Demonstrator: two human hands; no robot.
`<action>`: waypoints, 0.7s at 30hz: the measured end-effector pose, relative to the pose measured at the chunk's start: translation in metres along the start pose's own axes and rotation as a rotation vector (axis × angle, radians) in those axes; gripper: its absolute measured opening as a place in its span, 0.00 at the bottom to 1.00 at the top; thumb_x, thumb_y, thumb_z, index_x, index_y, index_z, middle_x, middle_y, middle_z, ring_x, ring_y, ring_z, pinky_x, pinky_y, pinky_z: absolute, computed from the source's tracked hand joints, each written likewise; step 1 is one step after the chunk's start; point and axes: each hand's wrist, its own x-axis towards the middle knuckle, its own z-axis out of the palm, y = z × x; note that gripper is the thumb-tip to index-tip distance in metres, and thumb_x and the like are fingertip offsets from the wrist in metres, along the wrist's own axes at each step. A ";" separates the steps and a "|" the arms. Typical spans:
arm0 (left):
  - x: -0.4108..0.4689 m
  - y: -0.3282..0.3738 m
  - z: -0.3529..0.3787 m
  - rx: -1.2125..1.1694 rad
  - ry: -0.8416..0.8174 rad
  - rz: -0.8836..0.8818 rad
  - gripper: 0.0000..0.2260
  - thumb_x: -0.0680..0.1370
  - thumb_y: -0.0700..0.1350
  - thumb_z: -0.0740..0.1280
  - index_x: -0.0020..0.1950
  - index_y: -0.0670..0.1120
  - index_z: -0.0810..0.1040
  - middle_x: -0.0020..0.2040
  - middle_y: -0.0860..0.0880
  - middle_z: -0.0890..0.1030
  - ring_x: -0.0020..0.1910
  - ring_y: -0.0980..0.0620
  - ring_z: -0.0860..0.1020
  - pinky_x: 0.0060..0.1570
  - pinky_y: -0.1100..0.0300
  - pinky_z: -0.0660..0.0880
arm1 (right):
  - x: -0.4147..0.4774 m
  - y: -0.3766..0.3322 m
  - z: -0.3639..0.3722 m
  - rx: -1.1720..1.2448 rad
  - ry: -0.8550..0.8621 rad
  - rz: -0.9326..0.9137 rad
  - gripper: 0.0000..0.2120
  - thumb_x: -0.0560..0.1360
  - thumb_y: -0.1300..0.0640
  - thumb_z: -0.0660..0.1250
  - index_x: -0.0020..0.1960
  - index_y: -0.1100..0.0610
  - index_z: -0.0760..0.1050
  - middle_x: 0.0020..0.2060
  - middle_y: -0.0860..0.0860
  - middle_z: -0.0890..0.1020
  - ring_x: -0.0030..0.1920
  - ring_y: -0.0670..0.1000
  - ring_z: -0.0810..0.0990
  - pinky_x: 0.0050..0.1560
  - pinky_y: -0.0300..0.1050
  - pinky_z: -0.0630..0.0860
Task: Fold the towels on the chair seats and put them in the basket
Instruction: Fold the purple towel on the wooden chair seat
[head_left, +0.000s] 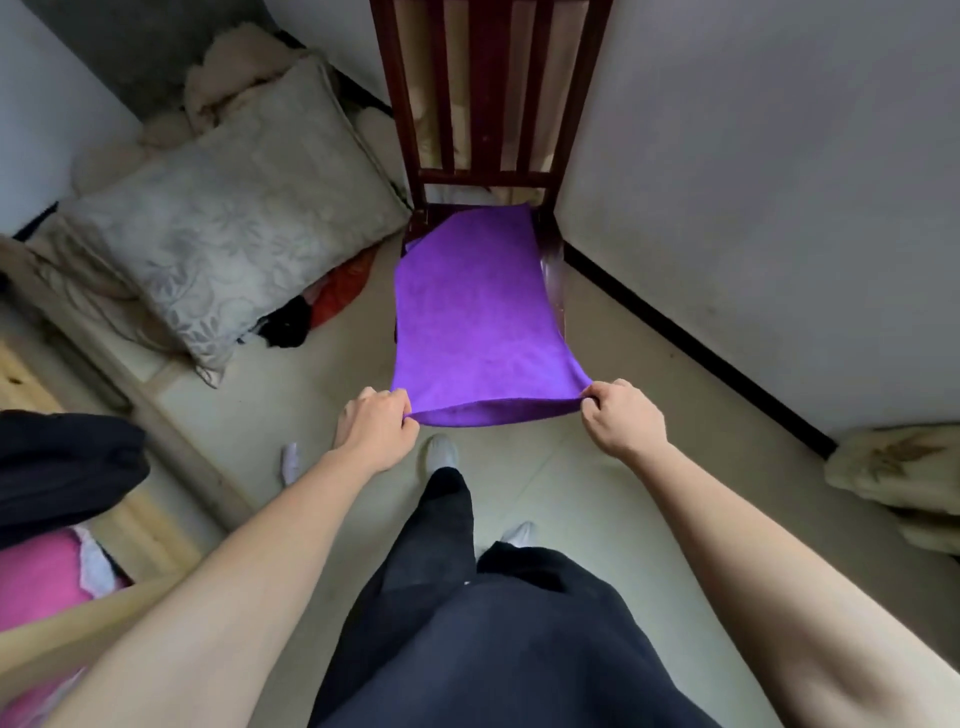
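A purple towel (475, 312) lies spread along the seat of a dark wooden chair (488, 104) in front of me. Its near edge is lifted off the seat and stretched between my hands. My left hand (376, 428) pinches the near left corner. My right hand (621, 415) pinches the near right corner. The towel's far edge rests near the chair back. Most of the seat is hidden under the towel. No basket is in view.
A large grey patterned cushion (228, 223) leans at the left, with red and black cloth (317, 306) beside it. A white wall (753, 182) with a dark skirting runs close on the right. Pink and black fabric (47, 519) lies on a wooden surface at lower left.
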 end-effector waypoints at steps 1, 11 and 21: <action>-0.003 0.003 0.003 0.001 -0.001 -0.009 0.04 0.76 0.46 0.61 0.46 0.47 0.73 0.47 0.47 0.81 0.52 0.43 0.72 0.47 0.53 0.69 | -0.002 0.004 0.002 -0.004 0.001 0.008 0.16 0.79 0.52 0.55 0.56 0.48 0.80 0.53 0.54 0.77 0.56 0.57 0.78 0.48 0.47 0.70; 0.004 0.018 0.009 0.000 0.014 -0.042 0.05 0.76 0.46 0.60 0.48 0.47 0.74 0.48 0.48 0.80 0.52 0.44 0.72 0.47 0.54 0.68 | 0.009 0.022 -0.003 -0.008 0.013 0.011 0.16 0.79 0.52 0.54 0.56 0.48 0.81 0.54 0.54 0.76 0.56 0.58 0.78 0.48 0.48 0.70; 0.122 -0.013 -0.002 -0.198 -0.006 -0.248 0.06 0.77 0.45 0.62 0.50 0.52 0.78 0.49 0.44 0.81 0.58 0.41 0.73 0.47 0.53 0.69 | 0.133 -0.025 -0.013 0.033 0.081 -0.026 0.15 0.78 0.53 0.59 0.60 0.47 0.79 0.55 0.54 0.78 0.57 0.58 0.78 0.54 0.49 0.73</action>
